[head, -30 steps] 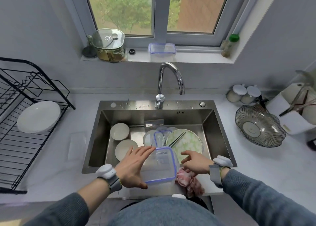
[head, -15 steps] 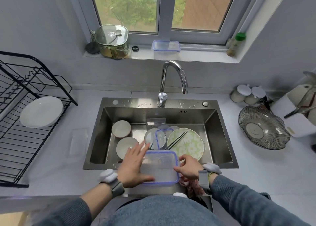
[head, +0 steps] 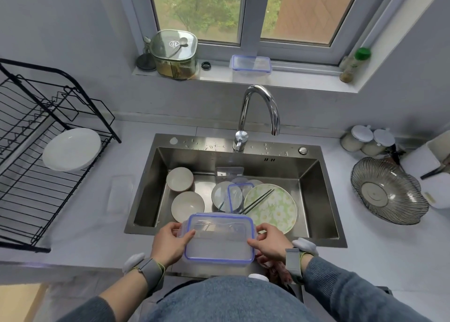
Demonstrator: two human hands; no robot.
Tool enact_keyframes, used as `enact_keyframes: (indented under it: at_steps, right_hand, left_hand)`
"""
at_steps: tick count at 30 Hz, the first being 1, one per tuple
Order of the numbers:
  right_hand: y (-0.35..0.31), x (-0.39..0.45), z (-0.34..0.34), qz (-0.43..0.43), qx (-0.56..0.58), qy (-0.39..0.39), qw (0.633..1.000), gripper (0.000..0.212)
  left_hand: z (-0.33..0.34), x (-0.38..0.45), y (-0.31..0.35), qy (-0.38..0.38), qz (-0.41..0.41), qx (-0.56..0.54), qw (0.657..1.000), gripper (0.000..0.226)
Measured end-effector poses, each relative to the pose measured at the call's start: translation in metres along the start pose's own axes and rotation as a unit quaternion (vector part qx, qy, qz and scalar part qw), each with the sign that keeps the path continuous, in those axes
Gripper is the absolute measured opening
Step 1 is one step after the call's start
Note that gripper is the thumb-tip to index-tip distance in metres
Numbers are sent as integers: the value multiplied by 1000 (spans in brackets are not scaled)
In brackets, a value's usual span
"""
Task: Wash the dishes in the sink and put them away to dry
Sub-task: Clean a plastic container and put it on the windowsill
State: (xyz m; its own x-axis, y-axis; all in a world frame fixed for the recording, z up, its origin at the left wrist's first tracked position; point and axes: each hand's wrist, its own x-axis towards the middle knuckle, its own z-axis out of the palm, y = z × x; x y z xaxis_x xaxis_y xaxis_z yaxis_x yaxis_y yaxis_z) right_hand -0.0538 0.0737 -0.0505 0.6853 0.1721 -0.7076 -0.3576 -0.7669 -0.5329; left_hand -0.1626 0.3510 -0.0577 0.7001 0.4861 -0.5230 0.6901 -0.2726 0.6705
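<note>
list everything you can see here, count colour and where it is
clear container: 1, blue-rimmed, held over the sink's near edge
sink: 1, steel, centre
faucet: 1, chrome, behind the sink
bowls: 2, beige, left in the sink
floral plate: 1, green and white, right in the sink
chopsticks: 1 pair, dark, on the floral plate
small lid: 1, blue-rimmed, mid sink
drying rack: 1, black, left counter
white plate: 1, in the rack
lidded container: 1, blue-rimmed, windowsill
wire basket: 1, dark, right counter
jars: 2, white-lidded, back right
left hand: grip on the container's left side
right hand: grip on its right side
</note>
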Motion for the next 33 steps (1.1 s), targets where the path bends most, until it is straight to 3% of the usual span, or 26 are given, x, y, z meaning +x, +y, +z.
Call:
enact_keyframes:
  at_steps: [7, 12, 19, 26, 31, 33]
  right_hand:
    - [3, -5, 2, -27, 3, 8, 1000, 45]
    - [4, -13, 2, -18, 6, -4, 1000, 34]
    - [2, -18, 3, -42, -20, -23, 999, 28]
    - [-4, -15, -1, -18, -2, -53, 998, 31]
    - [-4, -10, -2, -18, -56, -46, 997, 34]
    - [-7, -10, -6, -41, -157, -9, 987, 55]
  left_hand:
    - [-1, 5, -2, -29, -26, -26, 999, 37]
    - [2, 1, 1, -60, 29, 78, 995, 42]
    - [9, -6, 4, -115, 37, 36, 992, 39]
    - [3, 1, 9, -155, -7, -23, 988, 35]
    - [4, 6, 13, -166, 37, 113, 979, 18]
    - [7, 5, 18, -124, 74, 202, 969, 49]
